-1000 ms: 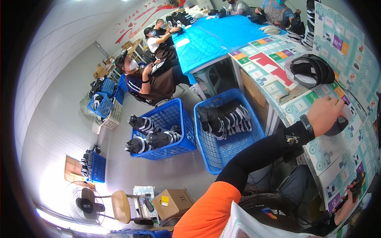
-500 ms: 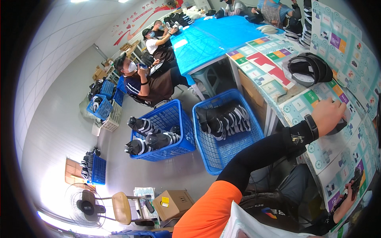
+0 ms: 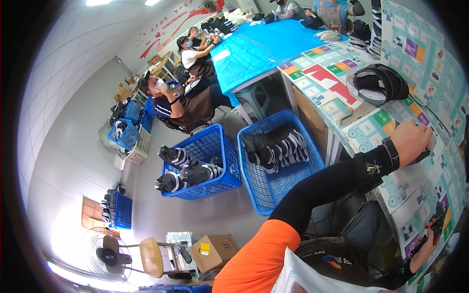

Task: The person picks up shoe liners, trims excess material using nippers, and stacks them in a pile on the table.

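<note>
My left hand (image 3: 411, 141) is over the paper-covered workbench (image 3: 356, 134), its fingers curled down on a dark piece (image 3: 421, 155) that is mostly hidden beneath them. Lower down, by the bench's near edge, my right hand (image 3: 430, 239) is closed around a dark hand tool (image 3: 439, 220); its exact kind is unclear at this size. Beyond my left hand lies a rounded black padded piece (image 3: 383, 84) with a pale lining, resembling a shoe upper.
Two blue plastic baskets (image 3: 205, 188) (image 3: 273, 193) with black-and-white shoe-like pieces stand left of the bench. A blue-covered table (image 3: 273, 46) is farther off, with several co-workers around it. A fan (image 3: 110, 256), a chair (image 3: 151, 258) and a cardboard box (image 3: 215, 251) stand at lower left.
My left hand has shifted slightly to the right over the dark piece. My right hand and the tool have barely moved. The nearest seated co-worker's raised hand has moved toward the mask.
</note>
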A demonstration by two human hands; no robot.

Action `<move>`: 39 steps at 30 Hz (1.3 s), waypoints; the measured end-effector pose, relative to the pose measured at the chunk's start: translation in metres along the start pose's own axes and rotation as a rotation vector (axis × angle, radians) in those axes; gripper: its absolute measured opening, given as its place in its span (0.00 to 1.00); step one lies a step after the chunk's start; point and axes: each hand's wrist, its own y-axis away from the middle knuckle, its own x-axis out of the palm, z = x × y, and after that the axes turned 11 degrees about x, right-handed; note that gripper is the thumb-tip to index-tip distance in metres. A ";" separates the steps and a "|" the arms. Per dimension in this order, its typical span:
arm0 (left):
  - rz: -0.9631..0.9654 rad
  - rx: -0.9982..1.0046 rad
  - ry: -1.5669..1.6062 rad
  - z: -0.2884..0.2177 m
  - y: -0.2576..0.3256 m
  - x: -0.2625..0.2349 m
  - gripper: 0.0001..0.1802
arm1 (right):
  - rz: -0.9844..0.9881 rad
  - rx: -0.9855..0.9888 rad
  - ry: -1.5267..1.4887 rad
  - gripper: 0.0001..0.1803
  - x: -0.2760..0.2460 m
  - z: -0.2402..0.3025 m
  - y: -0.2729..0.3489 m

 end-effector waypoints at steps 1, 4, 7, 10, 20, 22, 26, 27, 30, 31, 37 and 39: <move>0.005 0.007 0.005 0.001 0.000 0.001 0.16 | -0.001 0.001 -0.002 0.20 0.001 0.000 0.000; 0.025 0.023 -0.005 0.001 -0.001 0.002 0.15 | 0.007 0.001 -0.031 0.19 0.004 0.003 0.002; 0.036 0.027 -0.004 -0.003 -0.002 0.001 0.15 | 0.008 -0.002 -0.030 0.19 0.005 0.004 0.005; 0.053 0.055 0.006 -0.002 -0.003 0.006 0.14 | 0.013 -0.056 -0.008 0.18 0.016 0.008 0.012; 0.238 0.017 0.041 0.021 -0.023 0.033 0.11 | 0.153 0.095 0.078 0.18 0.083 0.042 0.029; 0.225 0.014 0.094 0.031 -0.030 0.008 0.12 | 0.226 0.025 -0.023 0.17 0.107 0.040 0.024; 0.239 0.110 -0.028 0.017 -0.029 0.011 0.37 | 0.262 0.060 0.033 0.16 0.098 0.039 0.024; 0.303 0.097 -0.026 0.006 -0.031 0.016 0.33 | 0.273 0.075 0.052 0.16 0.089 0.032 0.020; 0.267 0.127 0.071 -0.009 -0.029 0.027 0.13 | 0.223 0.055 -0.042 0.19 0.072 0.027 0.027; 0.277 0.112 0.079 -0.014 -0.031 0.025 0.11 | 0.215 0.047 -0.072 0.19 0.069 0.018 0.022; 0.190 0.018 -0.023 -0.002 -0.022 0.020 0.08 | 0.260 -0.003 -0.069 0.17 0.087 0.027 0.025; 0.205 -0.001 -0.018 0.001 -0.027 0.016 0.08 | 0.269 -0.001 -0.030 0.18 0.083 0.029 0.025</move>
